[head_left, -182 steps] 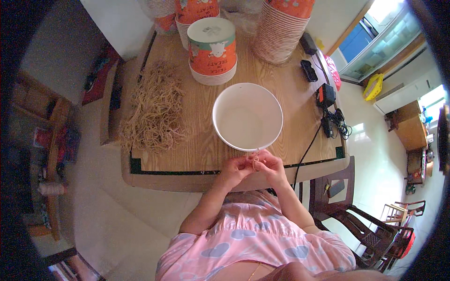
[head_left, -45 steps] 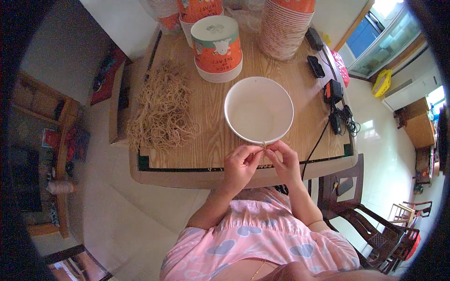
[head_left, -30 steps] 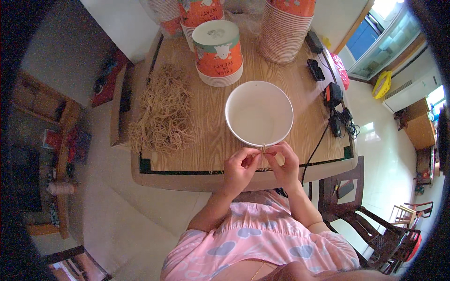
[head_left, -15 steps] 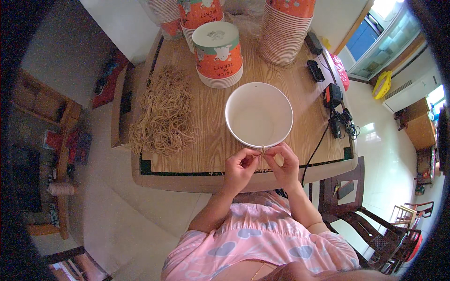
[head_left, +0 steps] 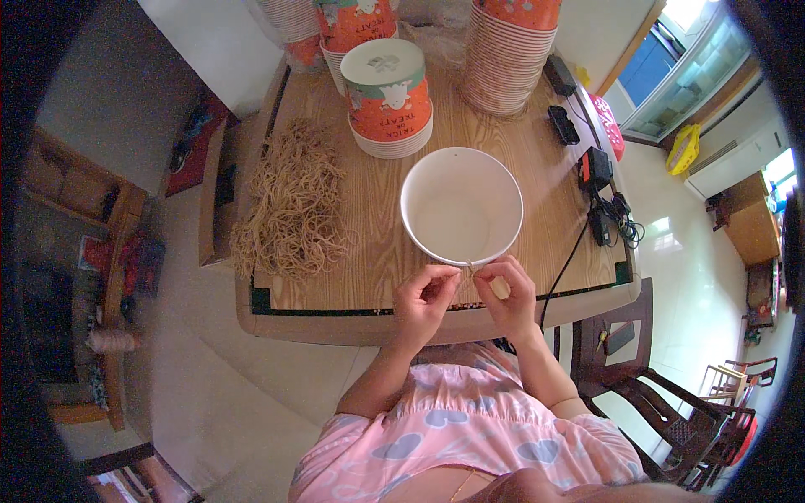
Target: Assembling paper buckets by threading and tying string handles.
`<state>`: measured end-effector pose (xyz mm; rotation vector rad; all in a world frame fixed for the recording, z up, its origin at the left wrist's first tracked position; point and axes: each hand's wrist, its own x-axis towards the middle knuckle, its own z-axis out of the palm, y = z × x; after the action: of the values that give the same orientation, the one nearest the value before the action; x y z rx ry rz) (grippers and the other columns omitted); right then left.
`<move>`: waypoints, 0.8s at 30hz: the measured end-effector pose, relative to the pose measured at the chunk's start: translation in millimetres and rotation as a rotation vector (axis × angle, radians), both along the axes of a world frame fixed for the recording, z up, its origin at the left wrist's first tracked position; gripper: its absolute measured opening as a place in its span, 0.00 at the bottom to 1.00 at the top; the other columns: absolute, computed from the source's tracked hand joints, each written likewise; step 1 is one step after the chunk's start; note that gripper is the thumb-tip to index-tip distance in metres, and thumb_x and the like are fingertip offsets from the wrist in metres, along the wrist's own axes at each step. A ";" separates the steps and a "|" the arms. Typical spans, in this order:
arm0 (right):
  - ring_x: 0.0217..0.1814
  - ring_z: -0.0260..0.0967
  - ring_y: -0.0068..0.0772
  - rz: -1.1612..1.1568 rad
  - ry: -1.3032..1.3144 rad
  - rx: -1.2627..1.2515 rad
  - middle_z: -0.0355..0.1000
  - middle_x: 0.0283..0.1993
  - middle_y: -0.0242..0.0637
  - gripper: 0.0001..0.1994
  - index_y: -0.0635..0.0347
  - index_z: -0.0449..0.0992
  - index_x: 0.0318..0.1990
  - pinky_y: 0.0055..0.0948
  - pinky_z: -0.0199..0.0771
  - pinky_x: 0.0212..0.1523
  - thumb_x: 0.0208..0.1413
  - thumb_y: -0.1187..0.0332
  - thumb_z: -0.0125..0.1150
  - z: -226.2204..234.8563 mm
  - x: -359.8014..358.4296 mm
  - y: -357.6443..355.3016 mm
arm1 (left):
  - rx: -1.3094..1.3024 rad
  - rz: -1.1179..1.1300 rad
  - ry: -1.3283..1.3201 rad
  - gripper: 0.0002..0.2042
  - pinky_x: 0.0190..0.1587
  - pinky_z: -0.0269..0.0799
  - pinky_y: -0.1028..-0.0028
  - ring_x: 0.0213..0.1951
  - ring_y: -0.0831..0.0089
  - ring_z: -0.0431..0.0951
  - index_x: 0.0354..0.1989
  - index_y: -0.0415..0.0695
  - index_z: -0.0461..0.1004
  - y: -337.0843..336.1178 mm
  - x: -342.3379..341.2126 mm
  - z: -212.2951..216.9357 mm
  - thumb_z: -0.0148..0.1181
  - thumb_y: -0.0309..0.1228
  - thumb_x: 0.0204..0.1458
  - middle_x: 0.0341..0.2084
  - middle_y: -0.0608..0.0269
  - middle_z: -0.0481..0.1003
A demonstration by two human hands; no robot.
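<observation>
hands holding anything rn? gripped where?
Both hands, left hand and right hand, pinch a thin rubber band by its ends at the white paper bowl rim.

Domestic room, put to use for piecework. Pale, glossy tiled floor (head_left: 210, 394) throughout. A wooden desk (head_left: 360, 210) with a dark inlaid border stands centrally; a dark wooden chair (head_left: 662, 402) sits at its right corner. Household furniture lines the edges: a wooden shelf unit (head_left: 101, 251) on the left, a small wooden cabinet (head_left: 746, 226) on the right, and a glass-fronted blue window or door (head_left: 679, 75) at top right. Evidence of home production: tall stacks of paper bowls (head_left: 503, 59) at the desk's far end and a large heap of tan elastic bands (head_left: 293, 210). Chargers and cables (head_left: 604, 210) lie along the right edge.
</observation>
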<state>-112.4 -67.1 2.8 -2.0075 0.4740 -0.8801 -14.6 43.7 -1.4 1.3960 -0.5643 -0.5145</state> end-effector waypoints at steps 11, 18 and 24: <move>0.35 0.64 0.38 0.089 0.007 -0.326 0.67 0.29 0.34 0.07 0.58 0.69 0.31 0.34 0.59 0.39 0.41 0.75 0.60 15.6 1.8 -11.2 | 0.151 -0.077 -0.958 0.08 0.23 0.67 0.70 0.22 0.68 0.71 0.30 0.48 0.72 0.5 19.1 24.4 0.60 0.27 0.40 0.17 0.65 0.65; 0.34 0.63 0.37 0.103 0.030 -0.380 0.67 0.30 0.34 0.07 0.59 0.69 0.31 0.35 0.58 0.39 0.43 0.73 0.59 16.0 2.2 -12.3 | 0.163 -0.091 -1.013 0.08 0.23 0.67 0.70 0.23 0.67 0.72 0.30 0.47 0.71 0.0 19.4 26.9 0.60 0.26 0.39 0.18 0.65 0.66; 0.34 0.63 0.37 0.091 0.040 -0.358 0.67 0.30 0.34 0.07 0.58 0.69 0.31 0.35 0.58 0.39 0.43 0.74 0.59 13.9 1.4 -11.2 | 0.183 -0.096 -0.837 0.08 0.24 0.68 0.71 0.21 0.67 0.72 0.29 0.46 0.72 3.1 16.0 23.3 0.60 0.23 0.38 0.19 0.63 0.70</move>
<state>-111.0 -78.3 16.7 -2.3549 0.2562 -0.9185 1.3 46.8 21.9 1.7508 -1.2828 -0.0254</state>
